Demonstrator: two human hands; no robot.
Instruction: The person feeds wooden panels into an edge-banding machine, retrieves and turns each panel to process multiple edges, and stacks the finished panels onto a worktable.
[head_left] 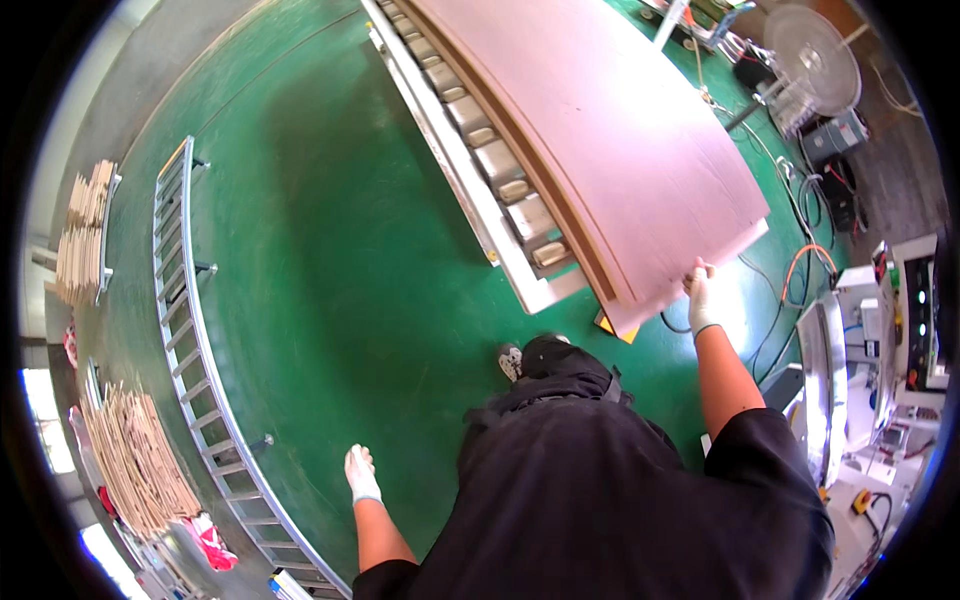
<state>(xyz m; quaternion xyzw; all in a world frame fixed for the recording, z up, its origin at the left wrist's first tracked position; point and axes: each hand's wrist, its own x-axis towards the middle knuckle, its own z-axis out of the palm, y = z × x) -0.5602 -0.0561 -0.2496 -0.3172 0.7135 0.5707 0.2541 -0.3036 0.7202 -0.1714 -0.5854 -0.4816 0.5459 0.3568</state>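
Note:
Large pinkish-brown sheets (630, 140) lie stacked lengthwise along a frame (520, 260) with rows of short metal rollers, in the upper middle and right. My right hand (700, 300), in a white glove, grips the near right edge of the top sheet, fingertips on its surface. My left hand (362, 475), also gloved, hangs low at the left over the green floor, holding nothing, with loosely bent fingers. My dark clothing and one shoe (510, 362) show below the near end of the sheets.
A curved metal roller track (201, 375) runs along the left, beside bundles of flat tan material (140, 450). A fan (810, 60), cables and a hose (812, 250) lie at the upper right. A white and metal machine (870, 370) stands at my right.

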